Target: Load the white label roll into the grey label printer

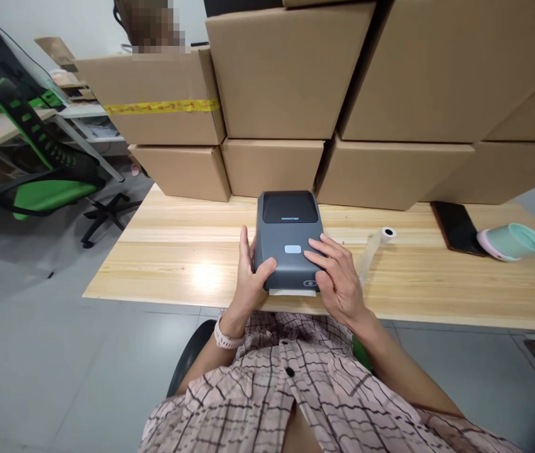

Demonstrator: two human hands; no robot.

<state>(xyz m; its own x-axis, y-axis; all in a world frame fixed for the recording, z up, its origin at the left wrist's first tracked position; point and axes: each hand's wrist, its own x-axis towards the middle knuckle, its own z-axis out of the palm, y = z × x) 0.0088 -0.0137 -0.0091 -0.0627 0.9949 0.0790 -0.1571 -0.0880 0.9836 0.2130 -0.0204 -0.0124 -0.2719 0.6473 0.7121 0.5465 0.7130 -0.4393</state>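
Note:
A dark grey label printer (pixel 282 234) sits on the wooden table in front of me, with a pale rectangular button on its top. White label paper (pixel 292 292) sticks out of its near side. My left hand (pixel 251 270) grips the printer's left side, thumb on the top and fingers along the wall. Across the top right of the printer lie the stretched fingers of my right hand (pixel 340 277), close to the pale button. To the right of that hand stands a small white paper roll (pixel 388 234), its translucent strip (pixel 368 258) unrolled toward me.
Stacked cardboard boxes (pixel 271 167) line the table's (pixel 154 251) back edge. On the right are a dark phone (pixel 458 226) and a mint-green cup (pixel 515 242) lying on its side. A green-and-black office chair (pixel 55 189) stands at the left. Behind the boxes a person's head (pixel 151 25) shows.

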